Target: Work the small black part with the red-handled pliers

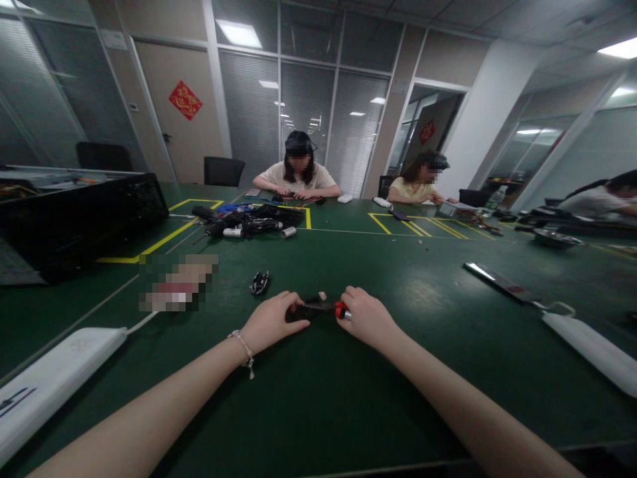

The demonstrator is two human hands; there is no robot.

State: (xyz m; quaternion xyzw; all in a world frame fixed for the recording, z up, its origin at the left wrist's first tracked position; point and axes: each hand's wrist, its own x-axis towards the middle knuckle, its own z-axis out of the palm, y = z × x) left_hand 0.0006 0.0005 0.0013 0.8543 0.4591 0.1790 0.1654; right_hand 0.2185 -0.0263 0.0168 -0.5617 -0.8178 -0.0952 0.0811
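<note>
In front of me on the green table, my left hand is closed around a dark, blurry black part, partly hidden by the fingers. My right hand grips a red-handled screwdriver, its thin greyish shaft pointing left and meeting the black part. A small pale piece lies just beyond the gap between both hands. To the upper left of my left hand sits a small black and silver component, apart from it.
A black computer case stands at the left. Dark cables and parts are heaped farther back. White power banks with corded phones flank me. Co-workers sit across the table. A metal bowl stands far right.
</note>
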